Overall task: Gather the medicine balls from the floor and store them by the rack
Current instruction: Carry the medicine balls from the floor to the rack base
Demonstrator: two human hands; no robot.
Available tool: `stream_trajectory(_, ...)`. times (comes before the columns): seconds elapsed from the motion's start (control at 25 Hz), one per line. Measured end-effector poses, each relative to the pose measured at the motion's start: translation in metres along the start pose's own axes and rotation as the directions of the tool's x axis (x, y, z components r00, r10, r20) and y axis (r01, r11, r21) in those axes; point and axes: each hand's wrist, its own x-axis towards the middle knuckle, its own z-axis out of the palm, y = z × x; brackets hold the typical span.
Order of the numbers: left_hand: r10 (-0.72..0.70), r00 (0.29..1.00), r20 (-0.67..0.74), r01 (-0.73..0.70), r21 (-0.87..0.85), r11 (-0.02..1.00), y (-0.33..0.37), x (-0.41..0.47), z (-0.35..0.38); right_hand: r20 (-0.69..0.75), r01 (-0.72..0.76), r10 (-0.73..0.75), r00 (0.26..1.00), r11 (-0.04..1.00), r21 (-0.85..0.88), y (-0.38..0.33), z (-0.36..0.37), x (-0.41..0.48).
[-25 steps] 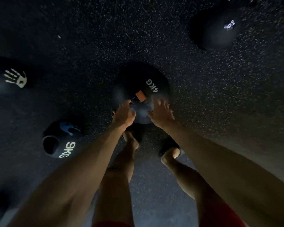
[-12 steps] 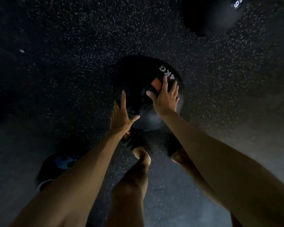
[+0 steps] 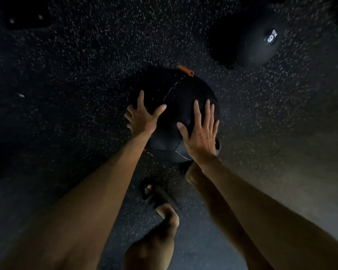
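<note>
Pressing both palms on the black medicine ball (image 3: 183,90), you have your left hand (image 3: 142,118) and right hand (image 3: 200,133) flat, fingers spread apart. The ball sits on the speckled floor (image 3: 76,75) just ahead of your sandal (image 3: 160,197); another ball (image 3: 248,41) lies up right.

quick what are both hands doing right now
Left hand: open, fingers spread on the black ball.
Right hand: open, flat on the same ball.
</note>
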Motion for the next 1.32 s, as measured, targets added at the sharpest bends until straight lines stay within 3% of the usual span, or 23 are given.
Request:
stream_trajectory(0.12, -0.021, 0.998, -0.059, 0.019, -0.029, 0.999, 0.042, 0.012, 0.000, 0.078, -0.062, 0.060, 0.995, 0.998, 0.023, 0.002, -0.026, 0.055)
stream_trajectory(0.2, 0.094, 0.989, -0.110, -0.099, -0.042, 0.994, 0.057, 0.012, -0.001, 0.149, -0.095, 0.093, 0.984, 0.996, 0.003, 0.006, -0.049, 0.099)
stream_trajectory(0.28, 0.266, 0.956, -0.122, -0.259, 0.068, 0.963, 0.062, 0.005, -0.002, 0.234, -0.176, 0.170, 0.957, 0.984, 0.006, 0.009, -0.072, 0.146)
stream_trajectory(0.36, 0.348, 0.935, -0.066, -0.334, 0.160, 0.929, 0.067, 0.002, 0.000, 0.265, -0.280, 0.262, 0.928, 0.959, 0.031, 0.008, -0.087, 0.184)
stream_trajectory(0.44, 0.322, 0.947, -0.022, -0.317, 0.120, 0.941, 0.081, 0.009, 0.001, 0.213, -0.306, 0.282, 0.936, 0.948, 0.087, 0.008, -0.092, 0.201)
stream_trajectory(0.6, 0.238, 0.971, -0.023, -0.235, 0.089, 0.968, 0.128, 0.055, -0.011, 0.025, -0.143, 0.141, 0.990, 0.984, 0.108, 0.007, -0.090, 0.172)
stream_trajectory(0.8, 0.088, 0.996, -0.019, -0.089, -0.032, 0.996, 0.190, 0.115, -0.041, -0.004, -0.092, 0.093, 0.996, 0.992, 0.090, -0.012, -0.085, 0.155)
stream_trajectory(0.88, 0.130, 0.989, -0.067, -0.132, -0.035, 0.991, 0.202, 0.124, -0.048, 0.008, -0.127, 0.127, 0.992, 0.989, 0.070, -0.026, -0.090, 0.177)
stream_trajectory(1.0, 0.396, 0.908, -0.134, -0.397, 0.021, 0.918, 0.190, 0.118, -0.059, 0.063, -0.167, 0.166, 0.984, 0.986, 0.011, -0.041, -0.108, 0.225)
stream_trajectory(1.12, 0.593, 0.805, 0.006, -0.583, 0.191, 0.790, 0.164, 0.115, -0.059, 0.114, -0.216, 0.212, 0.971, 0.976, 0.021, -0.055, -0.125, 0.268)
stream_trajectory(1.32, 0.480, 0.869, 0.120, -0.494, 0.247, 0.834, 0.190, 0.133, -0.073, -0.044, -0.187, 0.187, 0.981, 0.982, -0.015, -0.068, -0.118, 0.261)
